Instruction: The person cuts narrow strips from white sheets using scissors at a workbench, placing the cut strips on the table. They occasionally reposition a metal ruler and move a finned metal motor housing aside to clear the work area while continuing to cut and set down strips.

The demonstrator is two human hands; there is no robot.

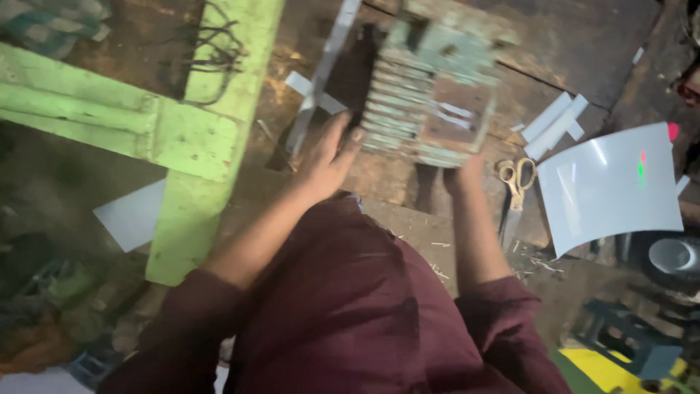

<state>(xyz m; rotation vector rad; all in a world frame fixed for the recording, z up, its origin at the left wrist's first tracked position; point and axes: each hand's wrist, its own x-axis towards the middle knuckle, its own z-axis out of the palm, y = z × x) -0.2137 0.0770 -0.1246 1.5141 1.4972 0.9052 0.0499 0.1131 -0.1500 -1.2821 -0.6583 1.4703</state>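
Two hands' fingers point(343, 138) against the ribbed metal block's point(430, 91) near edge.

No package, label, sign or screen is visible on the dark wooden workbench point(408, 211) or anywhere around it.

Scissors point(516, 182) — beside curved white sheet point(620, 190).

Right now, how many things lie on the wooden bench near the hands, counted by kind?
Finned metal block, held by left hand and right hand: 1
Scissors: 1
Curved white sheet: 1
White strips, overlapping: about 3
Total: about 6
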